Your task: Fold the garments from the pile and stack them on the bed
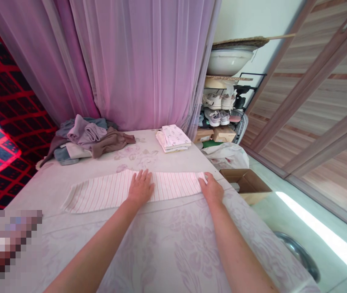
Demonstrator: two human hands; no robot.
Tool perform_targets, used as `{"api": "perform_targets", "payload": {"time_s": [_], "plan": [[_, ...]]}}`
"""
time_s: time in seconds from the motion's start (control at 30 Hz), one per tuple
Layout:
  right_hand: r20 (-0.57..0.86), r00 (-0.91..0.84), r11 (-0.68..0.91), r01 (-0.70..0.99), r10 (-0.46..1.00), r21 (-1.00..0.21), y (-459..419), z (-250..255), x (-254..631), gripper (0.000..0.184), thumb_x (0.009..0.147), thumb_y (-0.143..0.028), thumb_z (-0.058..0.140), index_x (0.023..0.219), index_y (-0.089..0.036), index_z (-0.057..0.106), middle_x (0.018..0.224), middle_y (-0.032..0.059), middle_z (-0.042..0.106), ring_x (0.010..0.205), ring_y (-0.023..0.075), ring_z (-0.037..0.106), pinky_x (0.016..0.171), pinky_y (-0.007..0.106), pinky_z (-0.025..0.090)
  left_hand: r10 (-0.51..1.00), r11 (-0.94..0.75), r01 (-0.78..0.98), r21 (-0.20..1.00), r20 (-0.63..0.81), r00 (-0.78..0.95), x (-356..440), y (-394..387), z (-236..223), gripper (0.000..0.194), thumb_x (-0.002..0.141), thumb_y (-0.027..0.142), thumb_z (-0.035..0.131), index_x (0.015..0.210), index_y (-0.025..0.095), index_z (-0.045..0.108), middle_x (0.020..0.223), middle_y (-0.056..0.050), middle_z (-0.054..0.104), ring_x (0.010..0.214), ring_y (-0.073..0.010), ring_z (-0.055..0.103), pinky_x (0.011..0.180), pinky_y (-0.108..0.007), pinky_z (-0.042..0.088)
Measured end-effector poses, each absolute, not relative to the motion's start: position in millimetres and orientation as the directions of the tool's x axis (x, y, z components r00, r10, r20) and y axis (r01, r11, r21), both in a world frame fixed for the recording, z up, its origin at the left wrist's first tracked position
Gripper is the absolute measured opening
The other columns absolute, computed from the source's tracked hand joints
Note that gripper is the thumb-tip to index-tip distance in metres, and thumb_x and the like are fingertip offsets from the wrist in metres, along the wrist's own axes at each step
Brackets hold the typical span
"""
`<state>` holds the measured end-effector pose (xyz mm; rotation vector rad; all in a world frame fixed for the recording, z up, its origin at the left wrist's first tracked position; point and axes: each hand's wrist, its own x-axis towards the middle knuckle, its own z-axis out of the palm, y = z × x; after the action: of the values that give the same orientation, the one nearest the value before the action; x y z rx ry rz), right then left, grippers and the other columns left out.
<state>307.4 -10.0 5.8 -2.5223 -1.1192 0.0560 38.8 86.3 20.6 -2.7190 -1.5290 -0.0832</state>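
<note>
Striped cloth [109, 191] could wrinkle under uneven pulling: your left hand [141, 188] lies on it, fingers spread; your right hand [214, 190] pinches its right end.

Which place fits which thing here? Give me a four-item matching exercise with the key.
Things:
1. left hand
2. right hand
3. folded clothes stack
4. open cardboard box

Places:
A. past the right edge of the floral sheet
B. flat on the middle of the striped garment
C. on the sheet, near the purple curtain
D. at the garment's right end

Pairs: 1-B; 2-D; 3-C; 4-A
</note>
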Motion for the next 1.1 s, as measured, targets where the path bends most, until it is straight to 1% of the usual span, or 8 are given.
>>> {"api": "perform_targets", "payload": {"time_s": [0.17, 0.3, 0.47, 0.57, 0.7, 0.77, 0.93, 1.1], "plan": [[0.096, 0.688, -0.602, 0.686, 0.719, -0.408, -10, 5, 313, 0.046, 0.088, -0.043, 0.044, 0.130, -0.023, 0.049, 0.111, 0.0079, 0.067, 0.097, 0.0236, 0.063, 0.080, 0.033, 0.044, 0.802, -0.591, 0.795, 0.138, -0.005, 0.597, 88, 69, 16, 0.070, 0.090, 0.062, 0.025, 0.145, 0.020, 0.033, 0.155, -0.009, 0.024, 0.143, -0.0296, 0.017, 0.114, -0.055, 0.011], [0.123, 0.714, -0.600, 0.658, 0.690, -0.455, -11, 3, 317, 0.048, 0.089, -0.040, 0.043, 0.133, -0.022, 0.047, 0.112, 0.0083, 0.066, 0.100, 0.0226, 0.062, 0.082, 0.032, 0.044, 0.819, -0.559, 0.816, 0.147, -0.057, 0.571, 95, 69, 8, 0.080, 0.085, 0.071, 0.025, 0.147, 0.021, 0.029, 0.157, -0.010, 0.019, 0.144, -0.0325, 0.013, 0.111, -0.062, 0.008], [0.108, 0.698, -0.590, 0.669, 0.708, -0.453, -11, 5, 318, 0.046, 0.087, -0.041, 0.048, 0.130, -0.022, 0.051, 0.111, 0.0086, 0.067, 0.099, 0.0234, 0.063, 0.082, 0.032, 0.044, 0.818, -0.559, 0.817, 0.141, -0.068, 0.571, 91, 70, 9, 0.079, 0.085, 0.070, 0.027, 0.147, 0.020, 0.027, 0.157, -0.011, 0.018, 0.144, -0.0329, 0.012, 0.111, -0.062, 0.007], [0.113, 0.691, -0.578, 0.672, 0.714, -0.463, -12, 6, 317, 0.045, 0.089, -0.041, 0.045, 0.129, -0.020, 0.052, 0.109, 0.0095, 0.068, 0.096, 0.0242, 0.063, 0.080, 0.033, 0.044, 0.817, -0.561, 0.816, 0.140, -0.061, 0.573, 98, 65, 14, 0.074, 0.087, 0.061, 0.032, 0.147, 0.017, 0.029, 0.157, -0.012, 0.017, 0.144, -0.0331, 0.012, 0.112, -0.060, 0.008], [0.131, 0.708, -0.559, 0.645, 0.694, -0.520, -11, 6, 318, 0.041, 0.091, -0.035, 0.040, 0.125, -0.020, 0.056, 0.105, 0.0073, 0.070, 0.092, 0.0227, 0.064, 0.078, 0.031, 0.043, 0.737, -0.666, 0.730, 0.151, -0.015, 0.676, 123, 54, 20, 0.063, 0.090, 0.042, 0.035, 0.146, 0.013, 0.031, 0.156, -0.010, 0.020, 0.144, -0.0271, 0.013, 0.116, -0.048, 0.007], [0.140, 0.706, -0.543, 0.641, 0.694, -0.542, -11, 5, 319, 0.040, 0.089, -0.034, 0.042, 0.123, -0.021, 0.057, 0.105, 0.0063, 0.070, 0.090, 0.0218, 0.064, 0.077, 0.031, 0.043, 0.692, -0.707, 0.683, 0.183, -0.023, 0.722, 136, 50, 20, 0.062, 0.092, 0.043, 0.033, 0.146, 0.013, 0.030, 0.156, -0.009, 0.020, 0.144, -0.0249, 0.014, 0.117, -0.045, 0.007], [0.157, 0.711, -0.518, 0.628, 0.686, -0.581, -10, -1, 323, 0.041, 0.083, -0.034, 0.049, 0.121, -0.023, 0.059, 0.103, 0.0051, 0.070, 0.085, 0.0206, 0.063, 0.076, 0.031, 0.043, 0.691, -0.691, 0.685, 0.231, -0.068, 0.720, 152, 50, 15, 0.069, 0.089, 0.062, 0.029, 0.146, 0.023, 0.032, 0.156, -0.008, 0.021, 0.144, -0.0290, 0.014, 0.114, -0.057, 0.006], [0.196, 0.724, -0.473, 0.606, 0.661, -0.640, -9, -6, 327, 0.041, 0.080, -0.034, 0.051, 0.118, -0.023, 0.061, 0.097, 0.0039, 0.071, 0.076, 0.0200, 0.061, 0.073, 0.032, 0.043, 0.692, -0.684, 0.691, 0.233, -0.092, 0.716, 155, 49, 16, 0.068, 0.089, 0.058, 0.035, 0.146, 0.021, 0.031, 0.156, -0.011, 0.019, 0.144, -0.0309, 0.013, 0.112, -0.060, 0.005]]}}
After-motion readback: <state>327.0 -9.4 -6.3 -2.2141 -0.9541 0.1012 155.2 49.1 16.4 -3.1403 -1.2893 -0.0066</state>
